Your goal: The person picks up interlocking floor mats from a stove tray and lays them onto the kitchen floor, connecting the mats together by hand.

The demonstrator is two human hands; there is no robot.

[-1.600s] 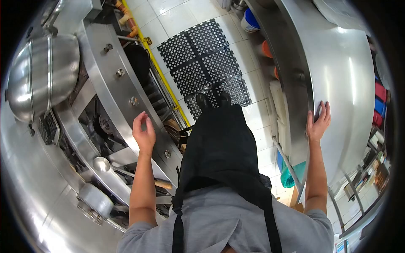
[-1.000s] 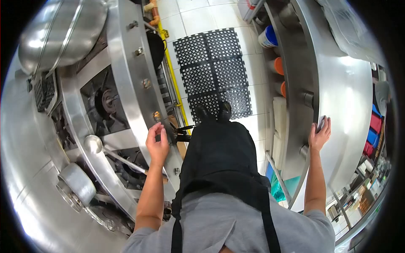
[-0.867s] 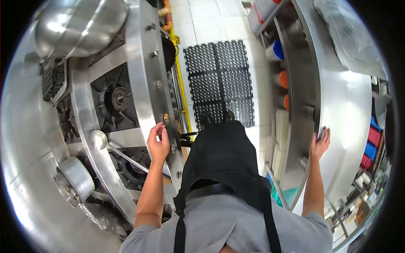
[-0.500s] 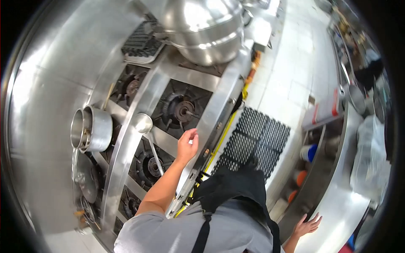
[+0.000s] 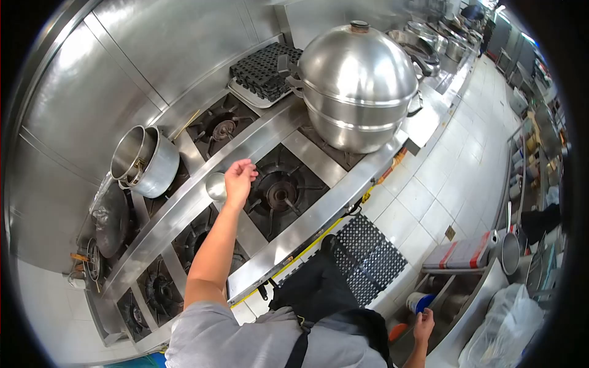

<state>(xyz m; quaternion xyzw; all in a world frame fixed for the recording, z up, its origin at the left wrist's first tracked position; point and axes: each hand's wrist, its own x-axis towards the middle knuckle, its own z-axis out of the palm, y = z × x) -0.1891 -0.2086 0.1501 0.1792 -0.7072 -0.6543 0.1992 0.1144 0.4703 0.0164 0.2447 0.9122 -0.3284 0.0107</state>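
My left hand (image 5: 239, 179) hangs over the stove with fingers loosely bent and nothing visible in it. Right beside it, partly covered by the hand and forearm, is the round metal bowl of a ladle (image 5: 215, 187). A black burner (image 5: 281, 195) with a ring of prongs is to the right of that hand. My right hand (image 5: 423, 326) is low at my other side, fingers slightly curled and holding nothing I can see. It appears near the lower counter's shelf, in front of a white and blue tub (image 5: 419, 301); whether they touch I cannot tell.
A large domed steamer pot (image 5: 360, 92) stands on the stove's right part. Two nested pots (image 5: 161, 172) and a dark wok (image 5: 111, 228) line the back left. Black mats (image 5: 261, 70) are stacked behind; another black mat (image 5: 374, 260) lies on the tiled floor.
The view has swung up and to the right, showing more of the steamer and aisle. My left hand now covers part of the ladle. My right hand's spread fingers have curled in.
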